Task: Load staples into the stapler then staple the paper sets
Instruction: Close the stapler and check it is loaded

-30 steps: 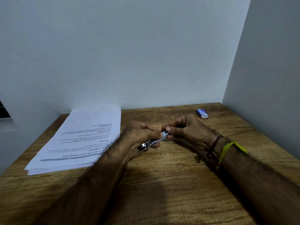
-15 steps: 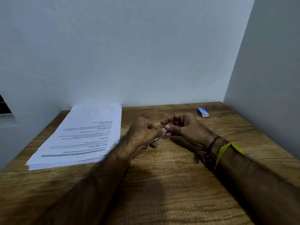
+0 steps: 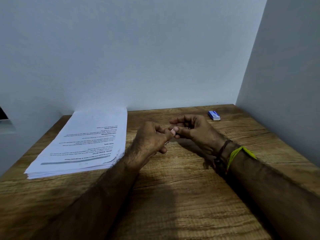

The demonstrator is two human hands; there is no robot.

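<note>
While the left hand [image 3: 152, 137] grips the mostly hidden stapler [image 3: 166, 142], the right hand's [image 3: 194, 130] fingers [image 3: 175, 129] should pinch its tip squarely, steadied above the counter [image 3: 173, 187]

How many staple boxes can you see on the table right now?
1. The small blue staple box lies at the table's far right corner, near the wall, beyond the right hand. Nothing else like it shows, though the paper stack could hide one.

An office-like desk corner: wooden table [image 3: 173, 196], printed paper stack [image 3: 83, 144], staple box [image 3: 214, 115].
</note>
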